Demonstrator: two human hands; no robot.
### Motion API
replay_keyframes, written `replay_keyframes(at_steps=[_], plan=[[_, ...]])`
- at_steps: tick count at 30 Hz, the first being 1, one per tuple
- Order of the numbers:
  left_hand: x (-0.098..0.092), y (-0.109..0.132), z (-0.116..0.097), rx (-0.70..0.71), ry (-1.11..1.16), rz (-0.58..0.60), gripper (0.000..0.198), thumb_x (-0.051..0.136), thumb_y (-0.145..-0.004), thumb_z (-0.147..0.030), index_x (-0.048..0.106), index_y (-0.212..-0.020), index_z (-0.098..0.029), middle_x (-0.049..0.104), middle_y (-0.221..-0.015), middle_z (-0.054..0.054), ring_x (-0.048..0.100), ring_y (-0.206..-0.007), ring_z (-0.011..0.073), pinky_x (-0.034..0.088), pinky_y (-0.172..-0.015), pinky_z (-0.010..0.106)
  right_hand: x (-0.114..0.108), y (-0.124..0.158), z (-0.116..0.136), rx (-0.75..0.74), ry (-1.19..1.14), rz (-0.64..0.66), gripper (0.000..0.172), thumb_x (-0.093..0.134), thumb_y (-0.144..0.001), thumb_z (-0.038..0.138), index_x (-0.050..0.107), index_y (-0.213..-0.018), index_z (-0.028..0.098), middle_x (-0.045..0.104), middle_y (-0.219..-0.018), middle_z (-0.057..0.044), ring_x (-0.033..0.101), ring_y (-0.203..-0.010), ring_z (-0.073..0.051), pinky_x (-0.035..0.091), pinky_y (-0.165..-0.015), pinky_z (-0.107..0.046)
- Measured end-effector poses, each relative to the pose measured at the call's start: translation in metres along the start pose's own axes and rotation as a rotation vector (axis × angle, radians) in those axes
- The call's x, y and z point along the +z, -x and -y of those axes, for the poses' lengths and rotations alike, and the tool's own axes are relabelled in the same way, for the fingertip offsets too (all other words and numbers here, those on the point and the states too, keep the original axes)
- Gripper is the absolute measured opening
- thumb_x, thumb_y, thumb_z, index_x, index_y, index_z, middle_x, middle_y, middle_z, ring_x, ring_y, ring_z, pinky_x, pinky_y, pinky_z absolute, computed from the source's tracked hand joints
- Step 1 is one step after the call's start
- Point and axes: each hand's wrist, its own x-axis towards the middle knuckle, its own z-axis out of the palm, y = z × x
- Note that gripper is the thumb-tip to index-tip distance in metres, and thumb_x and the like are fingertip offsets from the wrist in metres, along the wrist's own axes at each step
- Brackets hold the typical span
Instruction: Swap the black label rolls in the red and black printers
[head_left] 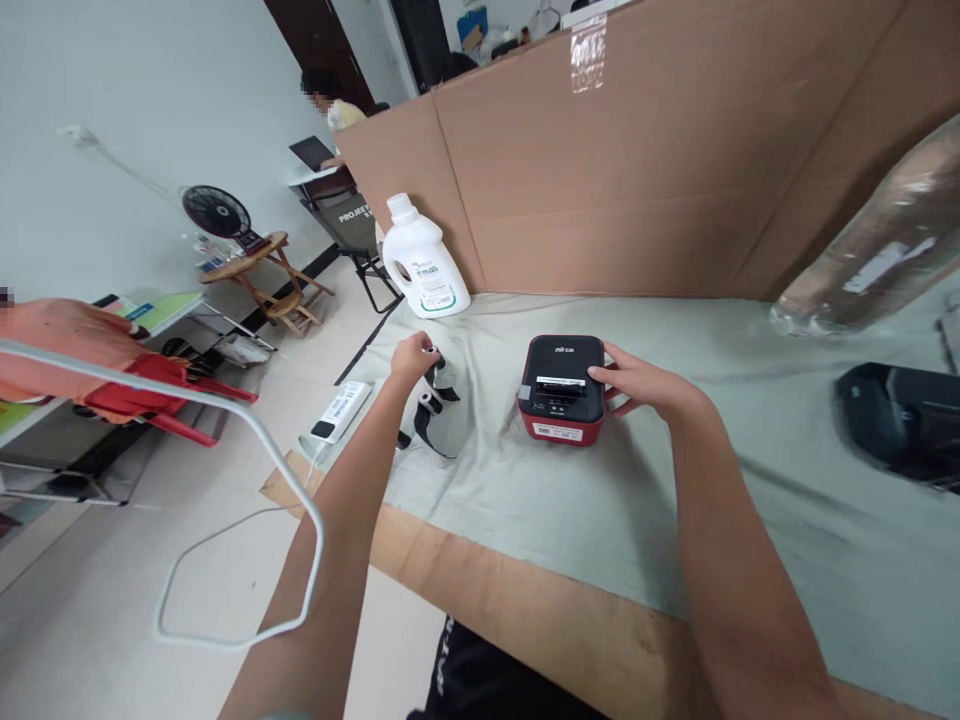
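Found the fingers (421, 350) of the left hand (412, 360) curled shut over the top of a black-and-white gadget (441, 415), set on the cloth near the left end of the surface (600, 520). Found the right hand (641, 388) laid against the right flank of a small red-and-black printer (561, 385) in the middle of the cloth, fingers (602, 372) loosely apart and touching the lid's edge, not clamped. Judged the printer a stiff, squat plastic box with some heft and smooth, rather slick sides; best taken low on two opposite flanks, clear of the lid and paper slot. Judged the gadget hard and light, easy in one fist. Noted a power strip (341, 410) just past the cloth's left edge, a white jug (424, 258) near the cardboard wall (637, 180), and a black device (900, 420) well apart at right.
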Motion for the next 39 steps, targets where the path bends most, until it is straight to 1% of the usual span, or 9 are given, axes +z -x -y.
replay_keyframes(at_steps=[3,6,10,15,19,24,28,33,39], plan=[[-0.026,0.014,0.009,0.026,0.154,-0.148,0.03,0.068,-0.07,-0.026,0.061,-0.099,-0.02,0.073,-0.109,0.008,0.069,-0.094,0.0222,0.052,-0.087,0.033,0.0,0.0,-0.001,-0.002,-0.015,0.001,0.065,0.058,-0.093,0.045,0.032,-0.152,0.038,0.068,-0.119,-0.01,0.07,-0.09,-0.024,0.062,-0.07,-0.036],[-0.059,0.045,0.029,0.0,0.439,-0.251,0.037,0.068,-0.071,-0.031,0.054,-0.104,-0.02,0.071,-0.115,0.008,0.07,-0.091,0.019,0.056,-0.076,0.029,0.0,-0.001,-0.001,-0.005,-0.022,-0.006,0.064,0.059,-0.092,0.044,0.034,-0.151,0.039,0.069,-0.119,-0.009,0.07,-0.089,-0.024,0.063,-0.072,-0.04],[-0.084,0.095,0.056,-0.083,0.631,-0.213,0.045,0.073,-0.065,-0.036,0.053,-0.101,-0.02,0.071,-0.114,0.009,0.071,-0.088,0.0204,0.057,-0.067,0.028,0.0,-0.002,-0.002,-0.006,-0.03,-0.011,0.063,0.06,-0.091,0.042,0.037,-0.15,0.04,0.069,-0.12,-0.008,0.07,-0.09,-0.026,0.063,-0.073,-0.042],[-0.069,0.123,0.068,-0.054,0.533,-0.041,0.044,0.074,-0.064,-0.039,0.054,-0.099,-0.02,0.073,-0.113,0.01,0.072,-0.093,0.0234,0.06,-0.076,0.034,0.001,-0.002,-0.002,-0.004,-0.037,-0.014,0.062,0.058,-0.092,0.04,0.037,-0.15,0.039,0.068,-0.123,-0.008,0.07,-0.095,-0.028,0.063,-0.071,-0.041],[-0.051,0.12,0.07,0.019,0.376,-0.045,0.036,0.069,-0.068,-0.034,0.056,-0.099,-0.021,0.074,-0.114,0.008,0.071,-0.104,0.024,0.058,-0.092,0.038,0.002,-0.002,-0.002,-0.005,-0.034,-0.018,0.063,0.057,-0.092,0.04,0.035,-0.151,0.038,0.069,-0.121,-0.009,0.07,-0.093,-0.027,0.063,-0.07,-0.04],[-0.041,0.116,0.067,-0.032,0.387,-0.041,0.034,0.068,-0.07,-0.032,0.054,-0.099,-0.02,0.073,-0.116,0.01,0.073,-0.1,0.0239,0.06,-0.086,0.037,0.002,-0.002,-0.003,-0.004,-0.025,-0.026,0.065,0.059,-0.091,0.042,0.035,-0.151,0.038,0.069,-0.121,-0.009,0.071,-0.09,-0.027,0.063,-0.071,-0.041],[-0.044,0.118,0.062,0.013,0.281,-0.065,0.032,0.065,-0.071,-0.026,0.056,-0.102,-0.021,0.074,-0.116,0.009,0.071,-0.105,0.0244,0.056,-0.094,0.037,0.002,-0.003,-0.004,-0.015,-0.028,-0.022,0.066,0.06,-0.09,0.043,0.035,-0.151,0.038,0.068,-0.122,-0.009,0.071,-0.089,-0.026,0.063,-0.069,-0.04],[-0.057,0.124,0.063,0.031,0.18,-0.079,0.033,0.06,-0.07,-0.023,0.058,-0.103,-0.023,0.074,-0.114,0.006,0.072,-0.105,0.0249,0.055,-0.093,0.036,0.001,-0.005,-0.006,-0.016,-0.028,-0.02,0.065,0.06,-0.09,0.044,0.036,-0.15,0.04,0.068,-0.122,-0.008,0.071,-0.09,-0.026,0.064,-0.07,-0.04],[-0.068,0.135,0.068,-0.005,0.201,-0.037,0.034,0.062,-0.068,-0.024,0.058,-0.101,-0.022,0.075,-0.112,0.006,0.071,-0.107,0.0254,0.054,-0.099,0.038,0.001,-0.006,-0.009,-0.023,-0.029,-0.019,0.066,0.06,-0.09,0.046,0.036,-0.15,0.038,0.068,-0.122,-0.009,0.071,-0.089,-0.026,0.064,-0.068,-0.038]])
